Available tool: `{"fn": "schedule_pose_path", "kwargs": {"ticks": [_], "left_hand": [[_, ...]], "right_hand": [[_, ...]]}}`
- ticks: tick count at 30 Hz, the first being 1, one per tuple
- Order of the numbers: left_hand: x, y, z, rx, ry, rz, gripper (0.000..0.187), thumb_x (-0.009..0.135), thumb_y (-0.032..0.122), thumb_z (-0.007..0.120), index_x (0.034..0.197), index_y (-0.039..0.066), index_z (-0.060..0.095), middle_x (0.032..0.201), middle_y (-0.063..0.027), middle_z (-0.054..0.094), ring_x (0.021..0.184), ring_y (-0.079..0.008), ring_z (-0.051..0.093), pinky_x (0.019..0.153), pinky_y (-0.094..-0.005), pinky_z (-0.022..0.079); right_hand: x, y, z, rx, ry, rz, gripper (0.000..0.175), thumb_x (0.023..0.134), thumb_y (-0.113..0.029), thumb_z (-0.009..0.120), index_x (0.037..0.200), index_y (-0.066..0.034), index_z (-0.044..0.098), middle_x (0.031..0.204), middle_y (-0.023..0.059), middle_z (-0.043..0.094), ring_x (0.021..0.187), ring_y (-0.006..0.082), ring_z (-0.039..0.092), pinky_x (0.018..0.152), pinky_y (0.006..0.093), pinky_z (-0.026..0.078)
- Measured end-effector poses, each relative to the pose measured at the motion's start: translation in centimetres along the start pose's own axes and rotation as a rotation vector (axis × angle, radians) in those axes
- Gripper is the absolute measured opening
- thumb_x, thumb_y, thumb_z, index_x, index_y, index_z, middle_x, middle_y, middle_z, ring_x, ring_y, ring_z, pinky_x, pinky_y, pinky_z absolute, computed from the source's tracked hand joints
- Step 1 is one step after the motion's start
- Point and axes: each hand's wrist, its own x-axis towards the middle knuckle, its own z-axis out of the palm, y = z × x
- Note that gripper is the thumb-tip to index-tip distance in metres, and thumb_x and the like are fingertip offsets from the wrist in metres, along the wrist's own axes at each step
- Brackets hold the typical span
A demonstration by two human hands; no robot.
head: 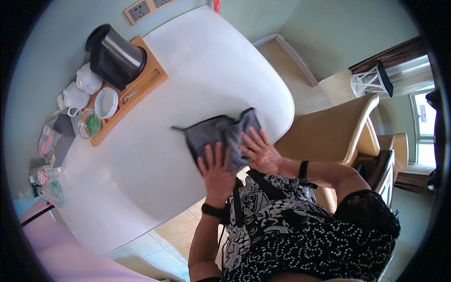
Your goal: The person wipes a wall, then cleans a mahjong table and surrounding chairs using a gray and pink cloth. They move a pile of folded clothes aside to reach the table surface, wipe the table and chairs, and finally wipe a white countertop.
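Note:
A grey cloth [208,128] with dark edging lies near the front edge of the white table [169,169]. A short loop or strap sticks out from its far left corner. Its right part is bunched into folds, and some of it looks blurred. My left hand [217,172] rests palm down over the cloth's near left part, fingers spread. Over the folded right part is my right hand [262,153], also spread. Neither hand's fingers are closed around the fabric. Part of the cloth is hidden under both hands.
Along the wall, a wooden tray [149,58] carries an electric kettle [119,53], a white bowl [106,103] and a glass jar [90,123]. White cups [88,78] stand beside them. A plastic bottle [47,175] is at the left. A tan chair [327,130] adjoins the table's right end.

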Motion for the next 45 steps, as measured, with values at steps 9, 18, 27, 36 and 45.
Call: {"fn": "schedule_pose_path", "kwargs": {"ticks": [9,18,27,36,45], "left_hand": [[-14.1,-5.1,-1.8,0.205,0.139,-0.412,0.067,0.076,0.022,0.068,0.136,0.006,0.042,0.152,-0.0163,0.024,0.14,-0.0412,0.015,0.107,-0.0615,0.013],[-13.4,-4.7,-1.3,0.264,0.149,-0.393,0.076,0.069,0.029,0.074,0.135,0.009,0.041,0.15,-0.022,0.023,0.138,-0.0463,0.017,0.102,-0.0636,0.021],[-3.1,1.9,2.2,0.242,0.037,-0.161,0.073,0.073,0.037,0.07,0.134,0.009,0.041,0.15,-0.0215,0.022,0.138,-0.0473,0.015,0.102,-0.0674,0.015],[9.9,7.5,4.2,0.208,-0.053,0.126,0.095,0.068,0.066,0.062,0.141,0.009,0.039,0.151,-0.0209,0.02,0.138,-0.0454,0.013,0.103,-0.067,0.013],[17.3,12.8,8.0,0.167,0.004,0.236,0.074,0.083,0.049,0.058,0.138,0.003,0.04,0.151,-0.0151,0.024,0.14,-0.0394,0.017,0.105,-0.0638,0.015]], "right_hand": [[5.1,-11.6,2.8,-0.064,0.18,-0.476,0.053,0.076,-0.03,0.066,0.125,-0.0154,0.054,0.142,0.0112,0.038,0.135,0.0363,0.029,0.106,0.0573,0.026],[4.9,-10.4,4.0,-0.007,0.339,-0.605,0.034,0.077,-0.023,0.062,0.11,-0.0133,0.061,0.133,0.0061,0.05,0.133,0.0295,0.036,0.109,0.0503,0.026],[0.8,2.2,0.9,0.015,0.083,-0.467,0.054,0.068,-0.027,0.066,0.119,-0.0107,0.058,0.139,0.0079,0.045,0.138,0.0289,0.029,0.111,0.0514,0.021],[0.2,11.6,-1.6,0.14,0.298,0.044,0.066,0.062,-0.021,0.07,0.123,-0.0024,0.055,0.144,0.0142,0.039,0.139,0.0303,0.028,0.112,0.0544,0.016],[1.0,18.0,0.6,0.766,0.617,0.586,0.049,0.078,-0.016,0.063,0.125,-0.0034,0.054,0.104,0.0224,0.064,0.093,0.0408,0.061,0.081,0.0415,0.05]]}}
